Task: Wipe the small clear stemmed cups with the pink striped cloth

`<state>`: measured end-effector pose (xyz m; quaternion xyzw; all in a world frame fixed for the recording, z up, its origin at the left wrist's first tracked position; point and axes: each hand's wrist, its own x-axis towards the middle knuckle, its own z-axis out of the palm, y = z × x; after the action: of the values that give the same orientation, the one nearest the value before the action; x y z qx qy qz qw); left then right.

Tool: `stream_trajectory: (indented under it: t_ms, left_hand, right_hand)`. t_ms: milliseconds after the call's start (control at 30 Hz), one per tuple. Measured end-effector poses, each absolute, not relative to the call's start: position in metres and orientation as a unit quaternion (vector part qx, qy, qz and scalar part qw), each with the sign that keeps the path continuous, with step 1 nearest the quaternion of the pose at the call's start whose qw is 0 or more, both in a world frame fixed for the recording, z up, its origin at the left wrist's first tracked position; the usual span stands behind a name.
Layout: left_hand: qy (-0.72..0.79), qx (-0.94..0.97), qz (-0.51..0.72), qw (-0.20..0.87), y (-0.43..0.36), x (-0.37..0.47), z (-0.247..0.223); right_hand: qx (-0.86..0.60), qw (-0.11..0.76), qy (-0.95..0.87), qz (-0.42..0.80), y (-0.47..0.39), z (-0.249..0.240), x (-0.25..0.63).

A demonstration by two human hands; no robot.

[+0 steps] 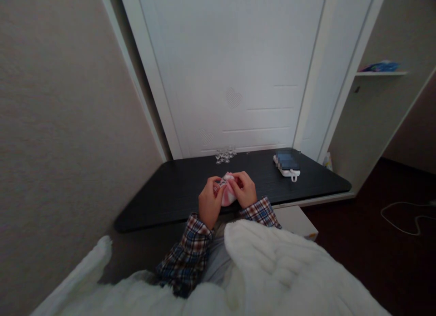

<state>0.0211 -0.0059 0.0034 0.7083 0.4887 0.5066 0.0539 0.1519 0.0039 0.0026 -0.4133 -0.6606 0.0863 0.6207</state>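
Both my hands meet over the front edge of the black tabletop (163,184). Between them is a pink and white cloth (229,197), bunched up. My left hand (209,201) pinches its left side, near a small shiny clear piece (222,182) that is partly hidden by the fingers and the cloth. My right hand (246,191) grips the right side of the cloth with thumb and fingers closed. Beyond the hands, at the table's back edge, stands a cluster of small clear goblet-like pieces (225,156).
A phone (288,160) lies on a white case-like object (289,172) with a loop, to the right on the table. Behind rises a white panelled door (231,57). A white box (296,221) is below the table, and a white cable (398,216) lies on the floor.
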Motion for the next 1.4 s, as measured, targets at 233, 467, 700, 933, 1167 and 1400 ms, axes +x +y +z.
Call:
stream_trajectory:
  t_ms: [233,467,700,933,1167,1400]
  left_hand:
    - [0.491,0.699,0.517,0.056,-0.0062,0.0212,0.0023]
    - [0.480,0.706,0.518,0.044,-0.0069,0.0207,0.0043]
    - [0.476,0.712,0.514,0.052,-0.0041,0.0210,0.0026]
    - [0.478,0.711,0.514,0.055,-0.0039,0.0210,0.0027]
    - [0.472,0.711,0.518,0.056,-0.0038,0.0202,0.0020]
    - [0.496,0.730,0.466,0.066,-0.0035,0.0191,0.0042]
  right_hand:
    - [-0.405,0.624,-0.663,0.086,0.0023,0.0037,0.1515]
    - [-0.401,0.623,-0.665,0.092,0.0032,0.0031,0.1511]
    - [-0.398,0.626,-0.664,0.094,0.0034,0.0033,0.1513]
    - [-0.400,0.629,-0.660,0.092,0.0031,0.0034,0.1516]
    - [-0.408,0.629,-0.655,0.094,0.0060,0.0007,0.1514]
    - [-0.382,0.607,-0.689,0.105,0.0012,0.0054,0.1505]
